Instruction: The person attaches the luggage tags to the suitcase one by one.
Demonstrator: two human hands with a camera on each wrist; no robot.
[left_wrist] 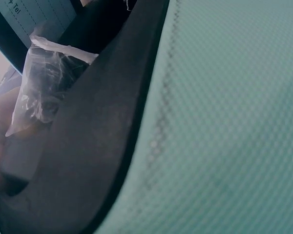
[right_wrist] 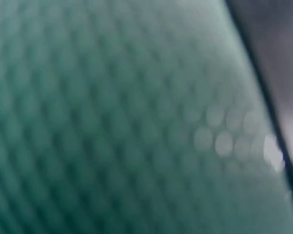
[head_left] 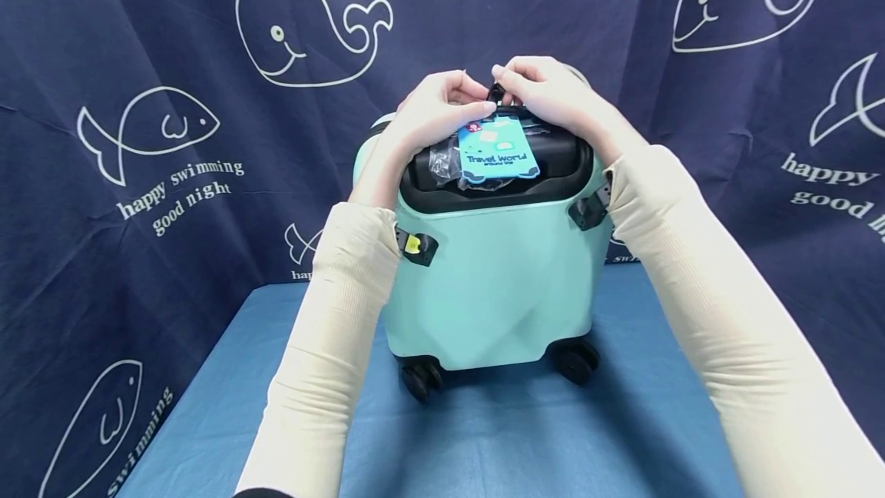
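Note:
A mint-green suitcase [head_left: 491,283] stands upright on its black wheels. Over the black recess at its top lies a blue luggage tag [head_left: 499,148] printed "Travel World". My left hand [head_left: 439,110] pinches the tag's black strap [head_left: 495,92] between thumb and fingers. From the other side my right hand [head_left: 549,94] pinches the same strap, its thumb close to the left fingertips. Crumpled clear plastic [left_wrist: 44,87] sits beside the tag, whose lined side shows at the top left of the left wrist view. The right wrist view is filled by the suitcase's textured shell [right_wrist: 112,122], blurred.
Blue cloth [head_left: 553,436] covers the table under the suitcase. Behind and at the sides hangs a dark blue curtain [head_left: 442,6] with white whales and fish. Black wrist straps with small buckles [head_left: 418,247] hang at both cuffs, in front of the suitcase.

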